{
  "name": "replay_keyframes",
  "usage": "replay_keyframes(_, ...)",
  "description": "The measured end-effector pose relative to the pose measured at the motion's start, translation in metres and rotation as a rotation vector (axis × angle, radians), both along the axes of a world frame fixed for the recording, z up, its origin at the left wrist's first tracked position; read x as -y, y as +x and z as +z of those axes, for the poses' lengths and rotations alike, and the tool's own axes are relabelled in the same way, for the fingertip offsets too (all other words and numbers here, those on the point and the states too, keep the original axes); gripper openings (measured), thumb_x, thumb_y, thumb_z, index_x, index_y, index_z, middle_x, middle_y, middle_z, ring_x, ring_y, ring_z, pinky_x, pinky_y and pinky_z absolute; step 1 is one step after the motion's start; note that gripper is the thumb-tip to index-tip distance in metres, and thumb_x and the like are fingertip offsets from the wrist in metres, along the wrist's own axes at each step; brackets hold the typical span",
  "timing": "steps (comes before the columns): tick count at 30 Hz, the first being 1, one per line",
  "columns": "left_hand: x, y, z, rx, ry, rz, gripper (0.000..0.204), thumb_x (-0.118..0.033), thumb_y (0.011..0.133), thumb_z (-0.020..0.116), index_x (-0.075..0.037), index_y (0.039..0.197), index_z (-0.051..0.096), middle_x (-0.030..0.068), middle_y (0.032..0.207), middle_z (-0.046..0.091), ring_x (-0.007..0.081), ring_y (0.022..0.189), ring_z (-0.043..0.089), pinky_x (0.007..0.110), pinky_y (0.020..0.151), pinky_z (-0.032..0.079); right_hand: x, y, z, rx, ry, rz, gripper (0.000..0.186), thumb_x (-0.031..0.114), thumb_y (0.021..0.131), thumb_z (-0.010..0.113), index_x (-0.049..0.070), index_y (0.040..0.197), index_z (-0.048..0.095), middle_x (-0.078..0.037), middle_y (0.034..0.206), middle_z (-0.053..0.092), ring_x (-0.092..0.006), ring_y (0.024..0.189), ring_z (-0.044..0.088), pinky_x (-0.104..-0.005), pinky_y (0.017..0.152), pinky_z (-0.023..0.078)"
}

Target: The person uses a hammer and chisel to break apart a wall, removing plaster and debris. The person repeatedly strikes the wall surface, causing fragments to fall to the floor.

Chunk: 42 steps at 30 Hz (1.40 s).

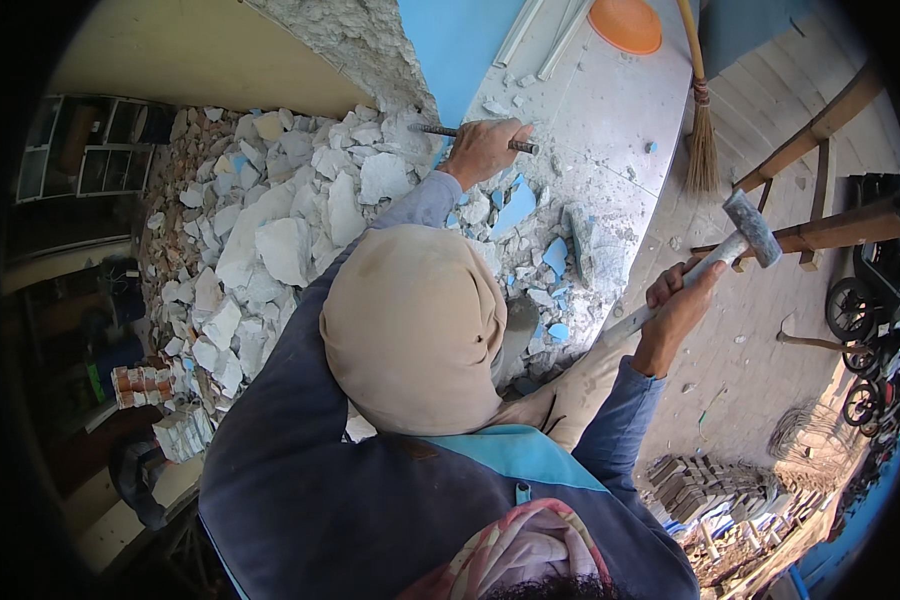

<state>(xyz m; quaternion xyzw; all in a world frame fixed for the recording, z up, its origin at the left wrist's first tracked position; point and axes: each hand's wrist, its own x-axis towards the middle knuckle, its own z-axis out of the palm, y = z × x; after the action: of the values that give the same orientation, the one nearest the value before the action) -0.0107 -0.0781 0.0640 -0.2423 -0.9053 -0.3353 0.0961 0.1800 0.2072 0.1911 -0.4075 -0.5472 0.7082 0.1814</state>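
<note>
My left hand [485, 152] is closed around a ribbed steel rod chisel [523, 148], held nearly level. The chisel's far end points left, at the foot of a broken wall edge [395, 75]; whether it touches I cannot tell. Off to the right, my right hand [680, 305] grips the pale handle of a hammer [753, 228], its head raised and well apart from the chisel. Broken grey-white rubble [285, 250] is heaped left of my left hand. Blue-painted chips [515, 208] lie just below that hand.
An orange basin [625, 25] and a straw broom [702, 140] are at the back right. Wooden beams [840, 230] stand beyond the hammer. Motorbikes [855, 310] line the far right. Stacked tiles or bricks [705, 490] sit at lower right, more bricks [142, 386] at left.
</note>
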Motion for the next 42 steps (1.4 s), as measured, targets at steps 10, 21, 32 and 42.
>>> replay_keyframes(10,0.0,-0.002,0.005,0.117,-0.022,0.073,0.036,-0.035,0.105,0.063,-0.006,0.085,0.062,0.0184,0.073,0.066,0.0431,0.07,0.065,0.052,0.063,0.047,0.131,-0.007,-0.097,0.256,-0.464,0.627,0.05,0.056,0.11,0.046,0.013,0.085,0.044,0.004,0.062,0.038,-0.0074,0.045,0.034,-0.0268,0.039,0.028)
replay_keyframes(21,0.002,-0.003,-0.003,0.126,-0.068,0.064,0.04,-0.039,0.107,0.059,-0.006,0.084,0.061,0.0168,0.069,0.062,0.0422,0.067,0.062,0.052,0.063,0.047,0.044,-0.043,0.003,-0.287,-0.045,-0.171,0.057,0.068,0.106,0.045,0.013,0.09,0.04,0.003,0.065,0.035,-0.0064,0.048,0.035,-0.0252,0.04,0.032)
replay_keyframes(32,0.076,0.02,-0.034,0.184,-0.26,0.042,0.03,-0.029,0.103,0.066,-0.004,0.087,0.062,0.0192,0.077,0.067,0.0459,0.077,0.064,0.053,0.067,0.047,0.115,0.014,-0.09,0.259,-0.187,0.766,0.05,0.055,0.108,0.053,0.013,0.084,0.047,0.003,0.06,0.043,-0.0073,0.042,0.038,-0.0272,0.037,0.03)
replay_keyframes(42,-0.012,0.047,0.071,0.368,0.157,-0.152,0.018,-0.009,0.086,0.075,-0.002,0.098,0.065,0.0189,0.084,0.072,0.0397,0.076,0.071,0.046,0.066,0.053,0.041,0.001,-0.056,0.319,-0.169,0.389,0.047,0.055,0.108,0.053,0.015,0.085,0.042,0.006,0.062,0.034,-0.0057,0.045,0.035,-0.0261,0.039,0.028)
